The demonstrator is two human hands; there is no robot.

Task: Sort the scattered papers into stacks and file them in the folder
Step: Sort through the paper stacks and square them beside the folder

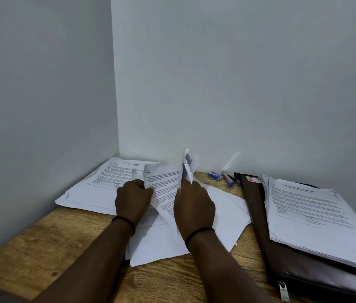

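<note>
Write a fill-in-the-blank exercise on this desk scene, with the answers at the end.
1. Both hands, left hand and right hand, hold a sheet of ____ between them.
2. The stack of papers at the right lies on top of the brown ____.
3. The blue stapler lies against the wall, to the ____ of the folder.
4. Each wrist wears a ____ band.

Answers: paper; folder; left; black

On the wooden counter point(41, 248), a printed white paper stack point(98, 182) lies in the far left corner. Loose white sheets point(221, 211) lie in the middle. Right of them lies a dark brown zipped folder point(258, 215), with another printed paper stack point(317, 217) on it. Behind, by the wall, lie a small blue box point(215, 175) and a stapler point(229, 179).
</note>
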